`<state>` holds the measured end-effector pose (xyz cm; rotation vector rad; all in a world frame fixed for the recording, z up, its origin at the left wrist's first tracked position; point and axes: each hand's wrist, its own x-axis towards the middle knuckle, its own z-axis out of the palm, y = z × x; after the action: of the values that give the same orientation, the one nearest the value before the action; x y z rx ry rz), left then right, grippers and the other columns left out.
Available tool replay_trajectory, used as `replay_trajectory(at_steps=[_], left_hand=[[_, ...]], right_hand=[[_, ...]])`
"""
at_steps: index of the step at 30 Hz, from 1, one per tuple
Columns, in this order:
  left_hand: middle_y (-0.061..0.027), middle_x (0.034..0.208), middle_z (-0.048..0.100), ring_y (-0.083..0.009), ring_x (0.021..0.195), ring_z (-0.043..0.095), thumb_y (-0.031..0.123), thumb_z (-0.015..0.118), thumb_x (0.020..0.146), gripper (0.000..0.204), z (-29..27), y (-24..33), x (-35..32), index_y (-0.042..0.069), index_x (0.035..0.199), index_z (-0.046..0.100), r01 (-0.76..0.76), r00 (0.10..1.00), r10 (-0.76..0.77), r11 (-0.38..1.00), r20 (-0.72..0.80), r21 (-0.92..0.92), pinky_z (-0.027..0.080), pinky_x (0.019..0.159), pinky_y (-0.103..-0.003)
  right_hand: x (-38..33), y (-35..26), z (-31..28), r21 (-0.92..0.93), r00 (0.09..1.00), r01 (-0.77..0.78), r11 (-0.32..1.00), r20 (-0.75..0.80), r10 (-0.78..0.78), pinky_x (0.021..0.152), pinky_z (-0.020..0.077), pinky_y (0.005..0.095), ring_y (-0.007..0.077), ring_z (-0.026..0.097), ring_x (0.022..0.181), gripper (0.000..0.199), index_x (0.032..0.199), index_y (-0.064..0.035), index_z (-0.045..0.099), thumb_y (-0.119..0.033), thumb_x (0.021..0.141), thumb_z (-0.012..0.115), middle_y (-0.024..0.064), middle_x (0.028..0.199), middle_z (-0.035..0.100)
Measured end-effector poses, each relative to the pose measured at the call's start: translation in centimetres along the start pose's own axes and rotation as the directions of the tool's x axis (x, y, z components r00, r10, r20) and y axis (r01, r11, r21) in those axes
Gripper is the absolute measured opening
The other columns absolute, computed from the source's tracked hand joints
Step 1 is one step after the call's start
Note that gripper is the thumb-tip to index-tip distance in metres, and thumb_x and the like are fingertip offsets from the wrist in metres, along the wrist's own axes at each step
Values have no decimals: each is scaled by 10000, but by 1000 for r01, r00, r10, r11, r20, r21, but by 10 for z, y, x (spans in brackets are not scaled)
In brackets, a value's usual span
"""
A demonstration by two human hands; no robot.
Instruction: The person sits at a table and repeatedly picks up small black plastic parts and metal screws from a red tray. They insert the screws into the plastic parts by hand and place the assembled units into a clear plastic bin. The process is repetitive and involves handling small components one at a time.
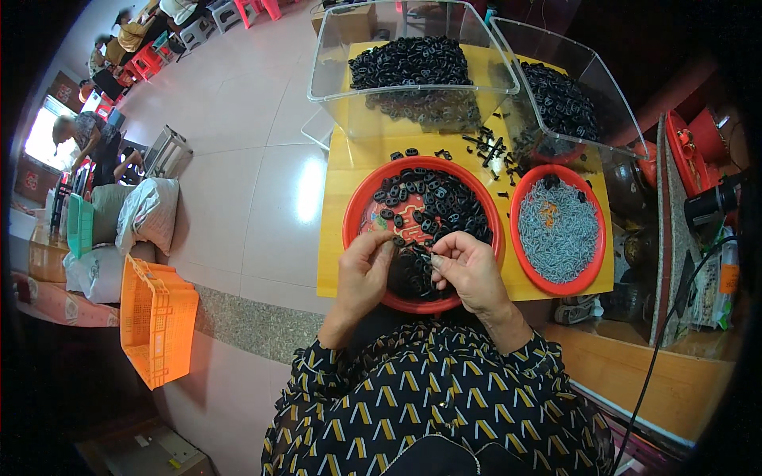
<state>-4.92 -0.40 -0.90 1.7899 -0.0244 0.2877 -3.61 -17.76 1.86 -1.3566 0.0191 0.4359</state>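
Over the near part of a round red tray (355,208), my two hands are held close together. My left hand (363,274) is closed, with a small black oval plastic piece (398,241) at its thumb and fingertip. My right hand (470,271) pinches something tiny, too small to make out, just across from it. Many similar black pieces (456,202) with holes lie heaped in the tray, mostly on its right side. Its patterned bottom shows through at the left. To the right stands a smaller red tray (524,266) full of silvery screws (559,234).
Two clear plastic bins (333,91) of black pieces stand at the back of the yellow table (337,262). Loose black parts (494,149) lie between bins and trays. An orange crate (163,317) and white sacks (149,213) are on the left; other people sit or bend far left.
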Motion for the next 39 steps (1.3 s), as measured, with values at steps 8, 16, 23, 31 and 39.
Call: replay_trajectory(at_steps=[8, 16, 23, 31, 39], left_hand=[[-98, 732, 520, -281, 732, 491, 31, 634, 622, 165, -2, -6, 46, 45, 782, 594, -441, 895, 364, 644, 257, 625, 400, 647, -385], [-117, 745, 496, -303, 737, 468, 30, 636, 592, 201, 8, -9, 53, 28, 780, 563, -454, 891, 310, 637, 332, 623, 388, 662, -399], [-46, 806, 555, -139, 769, 541, -20, 615, 741, 160, 3, -5, 31, 10, 847, 499, 214, 943, -139, 949, 301, -233, 438, 693, -279], [-76, 882, 584, -127, 821, 553, -67, 591, 764, 85, 10, 15, -4, -26, 838, 578, 66, 976, 14, 933, 219, -353, 453, 735, -253], [-81, 852, 587, -113, 819, 554, -37, 597, 772, 91, 7, 25, -7, -26, 861, 581, 83, 971, 2, 934, 237, -347, 460, 717, -251]], right_hand=[[-5, -3, -12, -23, 1000, -13, 1000, -26, 12, 491, 435, 174, 59, 532, 579, 138, 926, 26, 539, 4, 792, 562, 25, 733, 558], [-5, -2, -17, -63, 1000, -21, 998, -17, 20, 503, 441, 183, 63, 541, 601, 102, 898, 14, 539, -6, 799, 555, 19, 754, 560], [-2, -2, -15, 46, 999, 25, 999, 30, -26, 561, 474, 203, 89, 561, 651, 69, 888, 11, 521, -13, 823, 530, 37, 779, 555], [-1, -5, 0, 297, 994, -57, 953, 110, 25, 590, 482, 208, 101, 566, 681, 80, 902, 13, 510, -29, 836, 526, 52, 793, 557], [-4, -6, 0, 280, 989, -77, 957, 147, 36, 605, 480, 213, 105, 563, 686, 76, 895, 10, 516, -33, 833, 527, 47, 788, 550]])
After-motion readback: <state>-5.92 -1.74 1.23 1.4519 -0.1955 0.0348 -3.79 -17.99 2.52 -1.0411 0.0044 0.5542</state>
